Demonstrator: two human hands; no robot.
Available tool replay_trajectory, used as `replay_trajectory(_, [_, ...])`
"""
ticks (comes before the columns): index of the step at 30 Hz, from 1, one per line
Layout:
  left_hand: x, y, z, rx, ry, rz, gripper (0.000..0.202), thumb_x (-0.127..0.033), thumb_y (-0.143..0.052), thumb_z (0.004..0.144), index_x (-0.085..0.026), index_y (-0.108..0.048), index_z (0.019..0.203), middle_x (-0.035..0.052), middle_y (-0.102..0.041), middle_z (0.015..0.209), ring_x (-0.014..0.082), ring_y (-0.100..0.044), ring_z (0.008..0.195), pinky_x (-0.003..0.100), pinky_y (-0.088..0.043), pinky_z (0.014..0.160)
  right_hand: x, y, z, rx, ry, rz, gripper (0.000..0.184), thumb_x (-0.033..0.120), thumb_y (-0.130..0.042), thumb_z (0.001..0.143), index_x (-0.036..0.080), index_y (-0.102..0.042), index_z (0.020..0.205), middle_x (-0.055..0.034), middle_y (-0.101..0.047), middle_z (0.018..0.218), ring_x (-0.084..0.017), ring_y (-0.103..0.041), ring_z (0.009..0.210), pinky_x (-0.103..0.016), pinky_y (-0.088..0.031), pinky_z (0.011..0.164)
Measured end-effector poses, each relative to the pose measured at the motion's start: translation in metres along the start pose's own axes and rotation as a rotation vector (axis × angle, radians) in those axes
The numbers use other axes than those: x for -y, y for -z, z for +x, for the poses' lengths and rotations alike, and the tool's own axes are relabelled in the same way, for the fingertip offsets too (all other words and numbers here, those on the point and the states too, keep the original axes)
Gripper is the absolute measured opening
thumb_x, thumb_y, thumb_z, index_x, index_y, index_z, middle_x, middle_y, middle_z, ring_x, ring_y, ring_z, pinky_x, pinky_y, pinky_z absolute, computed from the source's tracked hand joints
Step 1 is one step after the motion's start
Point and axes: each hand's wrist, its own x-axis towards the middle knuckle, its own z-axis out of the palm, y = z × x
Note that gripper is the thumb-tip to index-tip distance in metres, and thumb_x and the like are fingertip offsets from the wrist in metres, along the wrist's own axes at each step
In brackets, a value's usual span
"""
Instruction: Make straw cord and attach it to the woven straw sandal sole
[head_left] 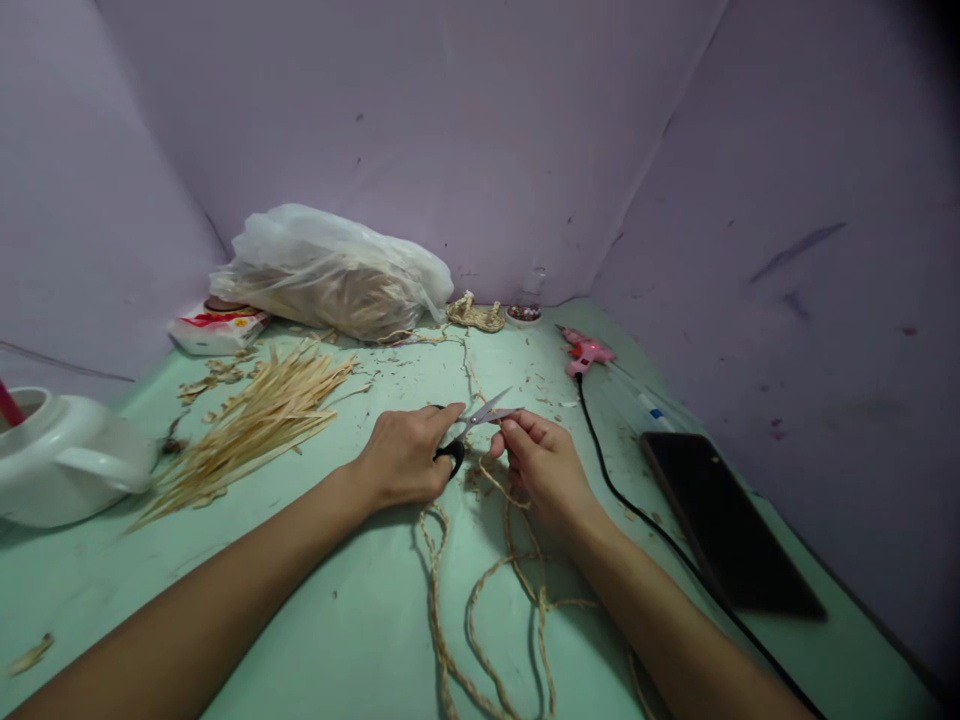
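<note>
Left hand: closed around a pair of scissors with black plastic handles and silver metal blades. My fingers are on the handle loops; the blades stand partly open, tips pointing away to the right, toward my other hand.

Right hand: thumb and forefinger pinched together just beside the blade tips. I have hold of a thin, twisted tan fibre rope; the exact spot of the pinch is too small to make out. A short curl of it shows by my fingers, and more hangs below the hand, lying in loose loops on the pale green tabletop between my forearms and toward the near edge.

Left side: a fanned bundle of flat straw-coloured strips, with a white vessel with a handle near its lower end. Behind the bundle, a bulging translucent white plastic bag beside a white-and-red box.

Far side, against the purple wall: a small woven straw-coloured piece, next to a small round dish of beads.

Right side: a pink glue gun, its black cord running toward me past a dark flat rectangular device.
</note>
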Motion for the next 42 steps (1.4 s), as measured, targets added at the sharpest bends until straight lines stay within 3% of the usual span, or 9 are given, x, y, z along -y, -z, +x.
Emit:
replay_trajectory(5, [0.002,-0.002,0.000,0.018,-0.021,-0.019,0.055,-0.018,-0.046,0.068,-0.019,-0.049,0.123,0.0043,-0.067,0.089,0.0232,-0.063,0.078,0.032,-0.046,0.064,0.000,-0.001,-0.001,0.011,-0.005,-0.012,0.027,0.037,-0.051,0.075,0.017,-0.054,0.057,0.0085,-0.033,0.040,-0.005,-0.023,0.035,-0.018,-0.016,0.034])
replay_trajectory(11, [0.004,-0.001,0.001,-0.015,-0.056,-0.181,0.048,-0.010,-0.044,0.067,-0.020,-0.056,0.113,0.0015,-0.068,0.080,0.0170,-0.061,0.071,0.025,-0.043,0.062,0.002,-0.002,-0.001,-0.002,-0.045,0.089,0.021,0.037,-0.055,0.072,0.017,-0.059,0.073,0.0068,-0.047,0.049,-0.004,-0.026,0.034,-0.018,-0.016,0.033])
replay_trajectory(14, [0.007,-0.002,0.003,-0.097,0.014,-0.335,0.039,-0.010,-0.045,0.069,-0.021,-0.061,0.103,-0.0009,-0.066,0.075,0.0130,-0.058,0.066,0.022,-0.042,0.062,0.006,-0.002,-0.002,-0.015,-0.097,0.148,0.026,0.036,-0.058,0.070,0.016,-0.061,0.085,0.0067,-0.050,0.051,-0.003,-0.029,0.033,-0.017,-0.017,0.031])
replay_trajectory(17, [0.013,-0.006,0.006,-0.185,0.128,-0.449,0.033,-0.012,-0.048,0.070,-0.019,-0.062,0.099,-0.0012,-0.064,0.073,0.0119,-0.056,0.064,0.021,-0.041,0.061,0.009,-0.003,-0.003,-0.012,-0.118,0.184,0.026,0.035,-0.060,0.068,0.014,-0.062,0.084,0.0066,-0.050,0.050,-0.003,-0.028,0.033,-0.016,-0.016,0.031])
replay_trajectory(25, [0.016,-0.015,0.008,-0.190,0.208,-0.655,0.036,-0.015,-0.052,0.069,-0.018,-0.060,0.105,0.0019,-0.067,0.083,0.0141,-0.060,0.073,0.023,-0.046,0.068,0.015,-0.001,-0.005,0.022,-0.210,0.311,0.030,0.040,-0.065,0.067,0.013,-0.063,0.080,0.0074,-0.047,0.047,-0.001,-0.019,0.033,-0.015,-0.011,0.031])
replay_trajectory(30, [0.013,-0.009,0.008,-0.179,0.210,-0.611,0.034,-0.017,-0.052,0.070,-0.018,-0.062,0.102,0.0016,-0.067,0.081,0.0141,-0.059,0.070,0.024,-0.046,0.065,0.017,0.001,-0.003,0.021,-0.227,0.372,0.028,0.030,-0.074,0.056,0.012,-0.063,0.074,0.0047,-0.055,0.053,0.000,-0.024,0.036,-0.014,-0.019,0.032])
replay_trajectory(34, [0.009,-0.001,0.006,-0.164,0.184,-0.471,0.035,-0.019,-0.051,0.071,-0.019,-0.061,0.104,-0.0002,-0.066,0.076,0.0129,-0.057,0.065,0.022,-0.044,0.061,0.016,-0.001,-0.002,-0.052,-0.189,0.295,0.025,0.032,-0.073,0.056,0.013,-0.062,0.070,0.0032,-0.059,0.054,-0.002,-0.030,0.034,-0.017,-0.028,0.031])
replay_trajectory(38, [0.005,0.003,0.002,-0.134,0.069,-0.282,0.044,-0.017,-0.051,0.068,-0.021,-0.058,0.111,0.0003,-0.068,0.083,0.0146,-0.060,0.070,0.024,-0.044,0.065,0.013,0.000,0.000,-0.127,-0.134,0.247,0.026,0.032,-0.073,0.057,0.013,-0.062,0.070,0.0011,-0.063,0.054,-0.003,-0.035,0.032,-0.018,-0.035,0.032])
replay_trajectory(42, [0.005,0.000,-0.001,-0.063,-0.039,-0.072,0.051,-0.018,-0.049,0.067,-0.022,-0.054,0.117,0.0020,-0.067,0.085,0.0188,-0.061,0.073,0.028,-0.044,0.063,0.015,0.000,0.000,-0.162,-0.137,0.222,0.019,0.023,-0.070,0.057,0.014,-0.060,0.069,-0.0009,-0.066,0.057,-0.007,-0.050,0.036,-0.021,-0.046,0.041])
